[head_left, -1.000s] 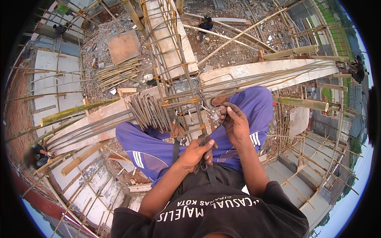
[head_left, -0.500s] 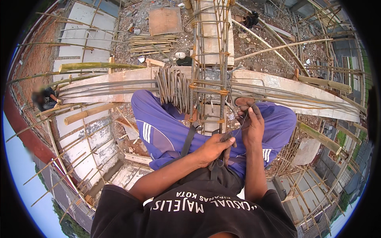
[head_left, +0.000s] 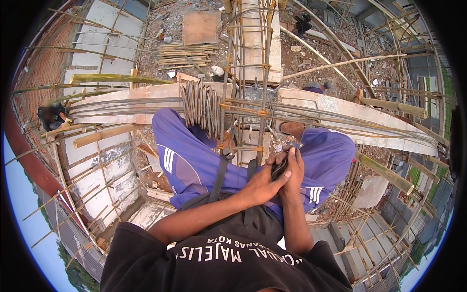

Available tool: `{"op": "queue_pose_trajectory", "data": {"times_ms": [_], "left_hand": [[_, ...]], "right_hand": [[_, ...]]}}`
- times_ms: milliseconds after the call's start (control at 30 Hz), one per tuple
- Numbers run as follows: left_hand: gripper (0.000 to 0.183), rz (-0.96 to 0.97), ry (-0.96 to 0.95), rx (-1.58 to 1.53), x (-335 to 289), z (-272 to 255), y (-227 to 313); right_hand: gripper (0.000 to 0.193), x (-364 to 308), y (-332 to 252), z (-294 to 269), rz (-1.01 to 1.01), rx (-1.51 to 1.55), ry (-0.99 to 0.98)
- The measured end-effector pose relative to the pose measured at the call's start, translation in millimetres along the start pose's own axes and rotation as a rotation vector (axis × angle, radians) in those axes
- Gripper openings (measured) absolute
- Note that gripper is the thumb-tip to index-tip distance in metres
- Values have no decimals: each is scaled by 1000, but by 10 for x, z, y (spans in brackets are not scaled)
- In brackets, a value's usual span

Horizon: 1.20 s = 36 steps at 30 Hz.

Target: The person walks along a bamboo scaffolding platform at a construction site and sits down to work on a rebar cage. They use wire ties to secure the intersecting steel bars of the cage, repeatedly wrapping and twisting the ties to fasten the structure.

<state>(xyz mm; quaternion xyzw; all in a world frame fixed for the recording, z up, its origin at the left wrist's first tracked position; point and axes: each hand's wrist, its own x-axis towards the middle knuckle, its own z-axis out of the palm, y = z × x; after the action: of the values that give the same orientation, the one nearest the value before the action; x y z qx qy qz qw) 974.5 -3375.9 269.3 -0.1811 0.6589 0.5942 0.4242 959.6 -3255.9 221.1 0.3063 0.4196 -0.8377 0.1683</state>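
Note:
My two hands are brought together in front of my lap. My left hand is closed round a bundle of dark, thin tie wire. Against it, my right hand has its fingers curled at the same bundle, thumb pressed inward; its grip is partly hidden. Just beyond the hands stands an upright rebar cage bound with rusty ties. Left of the cage, a stack of steel stirrups hangs over long horizontal rebars.
My legs straddle the beam formwork. Bamboo poles jut out on both sides. A co-worker is at the far left, and another person is below, beyond the formwork. Cut bamboo sticks lie on the rubble below.
My right hand has come down and in from a raised pinch on a wire strand to meet the left hand at the bundle. The view has shifted slightly.

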Motion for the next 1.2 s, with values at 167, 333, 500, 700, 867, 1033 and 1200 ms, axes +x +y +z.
{"op": "queue_pose_trajectory", "data": {"times_ms": [167, 333, 500, 700, 867, 1033, 1200], "left_hand": [[77, 248, 132, 243, -51, 206, -181], [49, 223, 11, 163, 80, -253, 240], [39, 110, 25, 165, 901, -436, 567], [45, -211, 520, 106, 2354, -27, 83], [48, -277, 720, -365, 2923, -103, -359], [37, -131, 529, -336, 2618, -34, 129], [29, -108, 307, -349, 2528, -53, 401]], "right_hand": [[32, 130, -239, -73, -39, 6, 101], [41, 303, -809, -475, -207, 106, 140], [41, 376, -906, -958, -272, 329, 98], [40, 503, -923, -1278, -330, 558, 129], [39, 411, -874, -1312, -289, 531, 160], [39, 462, -863, -1508, -316, 561, 184], [40, 459, -909, -1416, -303, 545, 191]]}}
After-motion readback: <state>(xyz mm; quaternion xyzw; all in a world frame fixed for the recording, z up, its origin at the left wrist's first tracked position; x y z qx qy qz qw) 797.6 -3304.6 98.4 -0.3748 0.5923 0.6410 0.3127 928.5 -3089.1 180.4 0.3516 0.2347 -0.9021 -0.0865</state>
